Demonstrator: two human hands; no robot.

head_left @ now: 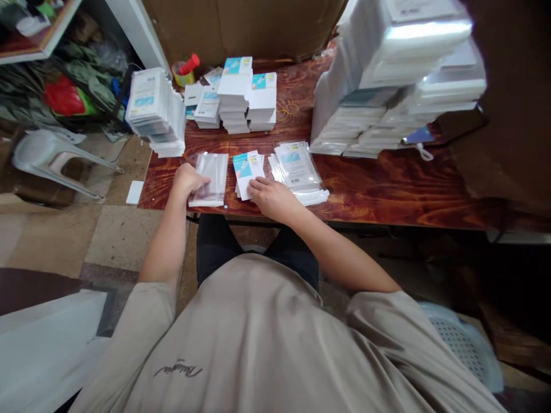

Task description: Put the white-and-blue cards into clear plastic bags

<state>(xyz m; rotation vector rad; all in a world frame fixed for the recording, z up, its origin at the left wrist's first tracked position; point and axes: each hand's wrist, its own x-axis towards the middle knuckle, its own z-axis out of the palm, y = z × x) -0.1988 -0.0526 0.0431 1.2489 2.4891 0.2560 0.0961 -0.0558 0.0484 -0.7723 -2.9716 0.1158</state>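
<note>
My left hand (pixel 188 178) rests on a small pile of clear plastic sleeves (pixel 212 175) at the near edge of the wooden table (pixel 387 189), its fingers curled onto the top sleeve's left edge. My right hand (pixel 271 196) lies on a short stack of white cards with a teal corner (pixel 246 170), fingers pressing the top card's near end. Just right of it sits a fanned pile of bagged cards (pixel 297 167).
Stacks of white card packs (pixel 243 94) stand at the back. A wrapped bundle (pixel 155 112) sits at the left corner, a tall pile of bundles (pixel 400 74) at the right. A roll of tape (pixel 184 71) lies behind. A grey plastic chair (pixel 51 160) stands on the floor left.
</note>
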